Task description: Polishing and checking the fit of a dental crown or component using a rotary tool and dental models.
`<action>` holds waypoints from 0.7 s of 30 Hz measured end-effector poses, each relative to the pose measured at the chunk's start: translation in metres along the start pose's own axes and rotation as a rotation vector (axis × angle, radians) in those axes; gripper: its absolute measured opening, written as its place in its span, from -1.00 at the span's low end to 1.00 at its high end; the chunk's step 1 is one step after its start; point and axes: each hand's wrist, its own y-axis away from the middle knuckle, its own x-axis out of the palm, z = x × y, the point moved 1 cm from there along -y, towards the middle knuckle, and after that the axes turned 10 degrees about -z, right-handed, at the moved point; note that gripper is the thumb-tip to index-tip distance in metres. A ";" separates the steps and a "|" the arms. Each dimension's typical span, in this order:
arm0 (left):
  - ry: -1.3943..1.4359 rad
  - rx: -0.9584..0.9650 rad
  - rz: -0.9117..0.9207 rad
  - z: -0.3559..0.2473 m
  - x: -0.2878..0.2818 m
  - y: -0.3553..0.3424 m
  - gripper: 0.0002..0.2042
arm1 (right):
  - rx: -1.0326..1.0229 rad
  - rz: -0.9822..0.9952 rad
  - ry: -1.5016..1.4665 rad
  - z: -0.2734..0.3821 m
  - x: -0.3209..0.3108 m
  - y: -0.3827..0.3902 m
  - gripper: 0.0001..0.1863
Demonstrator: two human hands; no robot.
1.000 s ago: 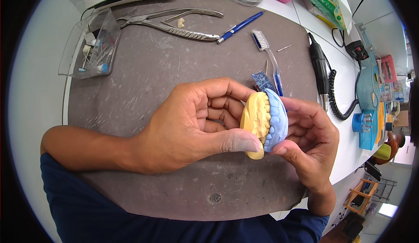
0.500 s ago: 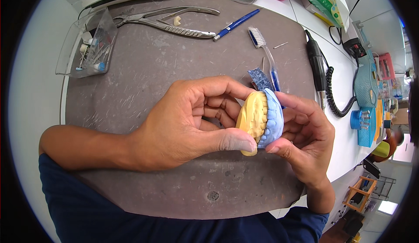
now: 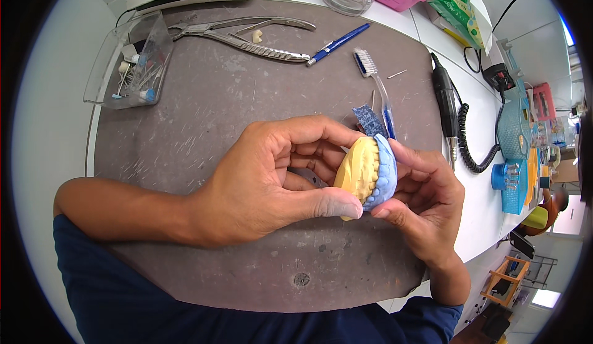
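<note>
My left hand (image 3: pixel 272 177) grips a yellow dental cast (image 3: pixel 353 169), its thumb on the near end and its index finger at the far end. A blue dental cast (image 3: pixel 386 174) is held by my right hand (image 3: pixel 426 195) between thumb and index finger. The two casts meet teeth to teeth, standing on edge above the mat. Beyond them lie a scrap of blue patterned paper (image 3: pixel 368 121) and a toothbrush (image 3: pixel 382 87) with a clear and blue handle. Palms and curled fingers partly hide the outer sides of both casts.
On the brown mat (image 3: pixel 185 134) lie metal pliers (image 3: pixel 247 38), a small tooth-shaped piece (image 3: pixel 257 36), a blue pen (image 3: pixel 338 44) and a thin pin (image 3: pixel 397 74). A clear box of burs (image 3: pixel 133 69) stands at left. A black handpiece (image 3: pixel 445 93) with coiled cord lies at right.
Both hands stay on the casts, which have tilted slightly and drawn a little closer together. The right hand has shifted slightly left. The whole view has moved a little.
</note>
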 end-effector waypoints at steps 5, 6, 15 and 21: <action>0.006 0.008 -0.005 0.002 -0.001 0.000 -0.44 | 0.089 -0.023 -0.020 -0.001 0.001 0.001 -0.31; -0.005 0.012 0.001 0.002 -0.001 -0.001 -0.45 | 0.111 -0.019 -0.042 -0.001 0.001 0.001 -0.34; 0.074 -0.141 -0.033 -0.001 0.001 -0.003 -0.44 | 0.154 0.001 -0.097 0.000 -0.001 -0.001 -0.40; 0.055 -0.103 -0.028 0.002 0.000 -0.003 -0.42 | 0.123 0.009 -0.098 -0.001 -0.001 -0.002 -0.41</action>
